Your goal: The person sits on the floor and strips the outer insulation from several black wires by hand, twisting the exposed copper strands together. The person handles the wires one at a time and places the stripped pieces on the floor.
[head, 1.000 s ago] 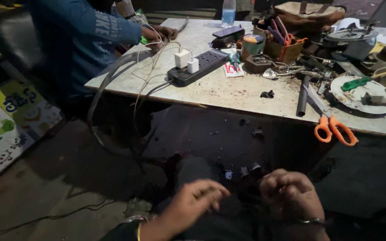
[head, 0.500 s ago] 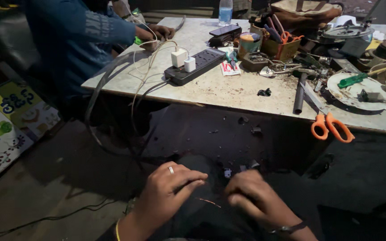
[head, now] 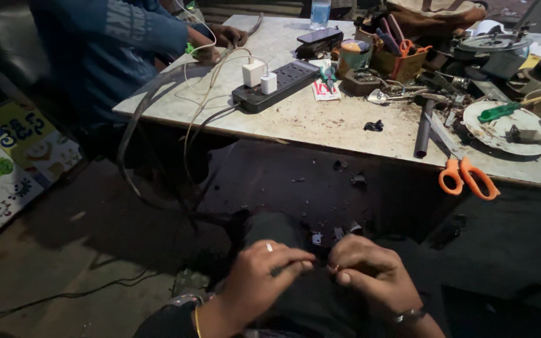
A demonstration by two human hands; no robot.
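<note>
Pinching: left hand and right hand meet fingertip to fingertip over the lap, low in the view; both are closed in a fine grip on a small part between them, too dark and tiny to name.
Left hand: ring on one finger, thin bangle at the wrist, fingers curled inward.
Right hand: knuckles bent, a band at the wrist, thumb pressed toward the left fingertips.
Open room: a dark gap lies between the hands and the table edge; bare floor opens to the left, crossed by a thin cable.
Table: pale, stained stone-like top, its near edge running slantwise across the view, well apart from the hands.
Edge items: orange-handled scissors hang partly over the near edge; a dark tube lies just behind them.
Power strip: black, long, with two white plugs, cords drooping off the left edge.
Clutter: round pale plate with a green-handled screwdriver, a box of tools, all crowded at the right.
Other person: a blue sleeve at the far left, hands on the tabletop.
Hidden: the lap is nearly black; small scraps on it cannot be told apart; the forearms are cut off by the bottom border.
</note>
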